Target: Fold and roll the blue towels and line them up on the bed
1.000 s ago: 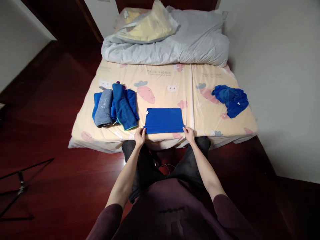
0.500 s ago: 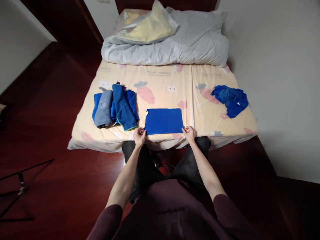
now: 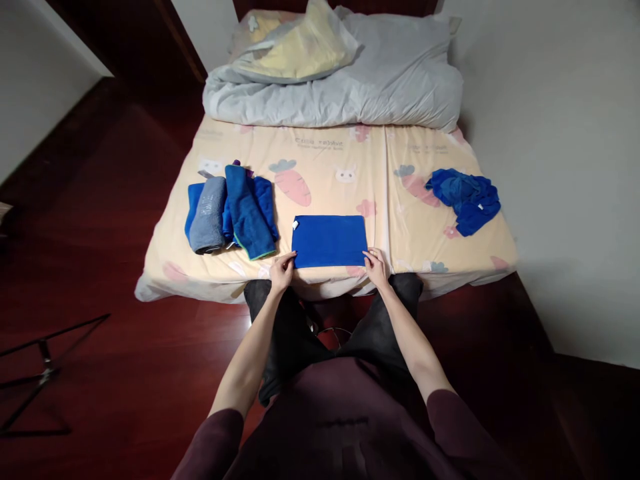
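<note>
A blue towel (image 3: 330,241) lies flat as a rectangle near the bed's front edge, a small white label at its far left corner. My left hand (image 3: 283,270) pinches its left side close to the near corner. At the opposite side my right hand (image 3: 376,265) pinches the right edge, also low down. To the left sit rolled and folded towels: a grey one (image 3: 207,217) with pale lettering and a blue one (image 3: 249,213) with green trim, with more blue cloth under and beside them. Crumpled blue cloths (image 3: 465,200) lie in a heap on the right.
The bed (image 3: 330,180) has a cream sheet with carrot and rabbit prints. A grey quilt (image 3: 400,73) and a yellow pillow in a clear bag (image 3: 305,53) lie at its head. A black metal stand (image 3: 45,373) is on the dark red floor at left. A wall runs along the right.
My fingers have shifted slightly up along the towel's two sides. The towel stays flat in about the same place, and the view has tilted very slightly.
</note>
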The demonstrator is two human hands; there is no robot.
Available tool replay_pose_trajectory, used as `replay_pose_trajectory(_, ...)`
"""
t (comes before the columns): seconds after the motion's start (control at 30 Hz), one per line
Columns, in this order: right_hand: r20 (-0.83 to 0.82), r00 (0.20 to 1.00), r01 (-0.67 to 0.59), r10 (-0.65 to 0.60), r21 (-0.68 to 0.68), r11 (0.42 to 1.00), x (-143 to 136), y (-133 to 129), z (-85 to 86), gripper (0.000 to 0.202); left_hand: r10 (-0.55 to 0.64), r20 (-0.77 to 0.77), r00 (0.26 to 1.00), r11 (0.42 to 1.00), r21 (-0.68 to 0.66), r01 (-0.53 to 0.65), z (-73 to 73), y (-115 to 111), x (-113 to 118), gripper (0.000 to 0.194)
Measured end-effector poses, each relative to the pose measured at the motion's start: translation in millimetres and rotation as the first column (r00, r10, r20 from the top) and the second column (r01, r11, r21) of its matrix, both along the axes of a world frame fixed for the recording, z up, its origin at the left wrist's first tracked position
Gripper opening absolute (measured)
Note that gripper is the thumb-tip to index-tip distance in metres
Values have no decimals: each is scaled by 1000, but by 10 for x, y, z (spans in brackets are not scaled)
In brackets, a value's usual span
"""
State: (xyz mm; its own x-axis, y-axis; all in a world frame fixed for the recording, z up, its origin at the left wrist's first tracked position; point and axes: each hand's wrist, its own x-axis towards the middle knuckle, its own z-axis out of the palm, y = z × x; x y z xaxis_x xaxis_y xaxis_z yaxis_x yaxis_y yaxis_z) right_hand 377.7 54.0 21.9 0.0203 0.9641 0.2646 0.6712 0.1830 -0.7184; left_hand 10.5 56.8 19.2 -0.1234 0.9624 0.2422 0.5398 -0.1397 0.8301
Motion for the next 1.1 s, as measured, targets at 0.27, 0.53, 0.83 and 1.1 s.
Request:
replay_pose_trajectory(0.27,38,990,-132,133,-8,991,35,-52,107,51,-95,-62,993,995,-43,93,46,-23,-43,49)
replay_pose_trajectory(0.53,-46,996,-80,78,-54,995,51,9,121,55,-127,-55,990,992,-1,127,-52,20,-105,45)
replay_pose_trajectory(0.83,-156,984,-88,81,-36,995,89,39,100,46,-88,55,995,994,-56,91,-12,16,-74,22)
replay_pose_trajectory(1.1,-174,984,5,-28,-129,992,107,63,4,37,-58,68,996,997,-50,62,-34,5,-87,25)
